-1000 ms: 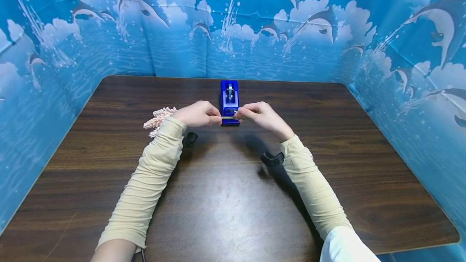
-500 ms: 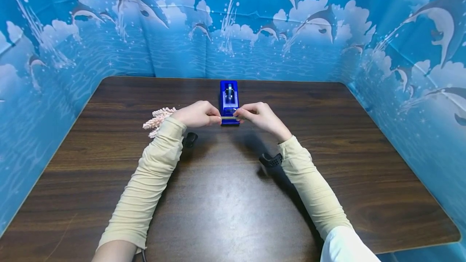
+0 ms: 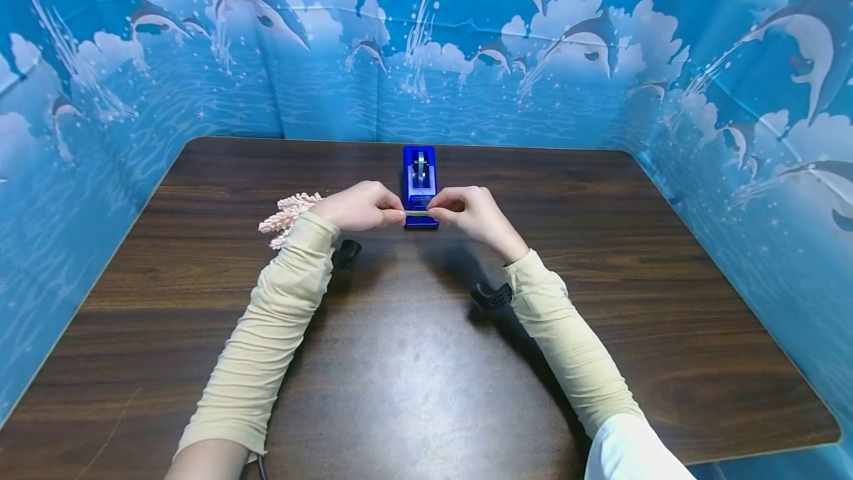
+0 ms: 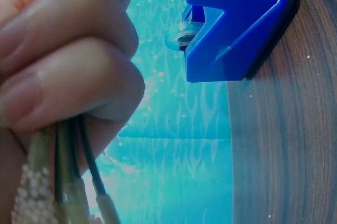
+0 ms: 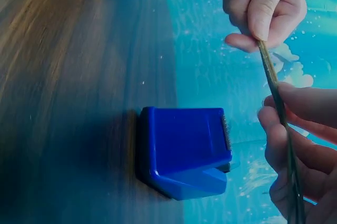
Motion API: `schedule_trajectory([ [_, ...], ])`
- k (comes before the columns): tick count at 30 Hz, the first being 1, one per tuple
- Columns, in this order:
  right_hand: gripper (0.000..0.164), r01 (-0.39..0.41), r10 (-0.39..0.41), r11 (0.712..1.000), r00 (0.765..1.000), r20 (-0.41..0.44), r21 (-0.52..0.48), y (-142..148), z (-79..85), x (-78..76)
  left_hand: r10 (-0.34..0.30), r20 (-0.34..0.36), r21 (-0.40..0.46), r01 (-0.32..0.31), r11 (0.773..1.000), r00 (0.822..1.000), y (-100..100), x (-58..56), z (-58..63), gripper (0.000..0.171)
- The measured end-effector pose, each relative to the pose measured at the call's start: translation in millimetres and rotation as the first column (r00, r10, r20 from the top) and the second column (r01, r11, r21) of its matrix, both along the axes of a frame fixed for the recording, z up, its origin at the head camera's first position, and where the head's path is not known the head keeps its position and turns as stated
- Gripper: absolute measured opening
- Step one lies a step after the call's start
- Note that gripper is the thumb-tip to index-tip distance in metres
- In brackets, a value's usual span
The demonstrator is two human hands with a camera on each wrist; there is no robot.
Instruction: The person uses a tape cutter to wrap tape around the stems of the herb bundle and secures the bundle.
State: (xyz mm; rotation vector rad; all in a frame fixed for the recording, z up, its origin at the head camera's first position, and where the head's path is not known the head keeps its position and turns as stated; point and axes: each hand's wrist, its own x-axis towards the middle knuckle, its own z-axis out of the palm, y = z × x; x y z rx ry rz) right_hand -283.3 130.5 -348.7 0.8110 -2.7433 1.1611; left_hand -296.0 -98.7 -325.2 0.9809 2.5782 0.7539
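My left hand (image 3: 363, 207) grips a bunch of artificial flowers (image 3: 288, 217) by the stems, just below the pale pink, beaded heads, which stick out to its left. From there the thin green stems (image 5: 279, 105) run across to my right hand (image 3: 473, 213), whose thumb and fingers pinch them. Only a short length of stem shows between the two hands. In the left wrist view the stems come out under curled fingers (image 4: 79, 81). A blue tape dispenser (image 3: 420, 176) stands just beyond the hands, with a roll of clear tape (image 4: 184, 39) in it.
The dark wood-grain table (image 3: 426, 361) carries the dispenser near its far edge. A blue curtain with dolphins (image 3: 426, 58) hangs behind the table and along both sides. Black wrist devices (image 3: 492, 295) sit below each wrist.
My right hand has shifted slightly left along the stems, and its fingertips have changed their hold. A small pale bit seen earlier at those fingertips no longer shows. The left hand barely moves.
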Motion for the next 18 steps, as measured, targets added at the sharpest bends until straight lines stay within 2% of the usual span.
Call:
schedule_trajectory([
  [5,0.018,-0.015,0.033,0.991,0.990,-0.134,0.133,-2.3,-0.5,1.4,0.012,0.000,-0.011,-0.012,1.000,1.000,-1.6,0.8,2.4,0.021],
  [11,0.028,-0.024,0.097,0.955,0.967,-0.236,0.296,-1.6,-3.7,1.5,0.015,0.002,-0.021,-0.015,1.000,1.000,-0.9,-0.8,-0.4,0.022],
  [15,0.032,-0.032,0.133,0.940,0.951,-0.278,0.340,-0.5,-6.0,0.5,0.008,0.001,-0.029,-0.008,1.000,1.000,-0.7,-0.1,-0.6,0.022],
  [18,0.032,-0.049,0.150,0.941,0.948,-0.282,0.334,1.0,-7.2,-0.8,0.000,0.003,-0.033,0.000,0.999,1.000,-0.6,0.5,0.4,0.022],
])
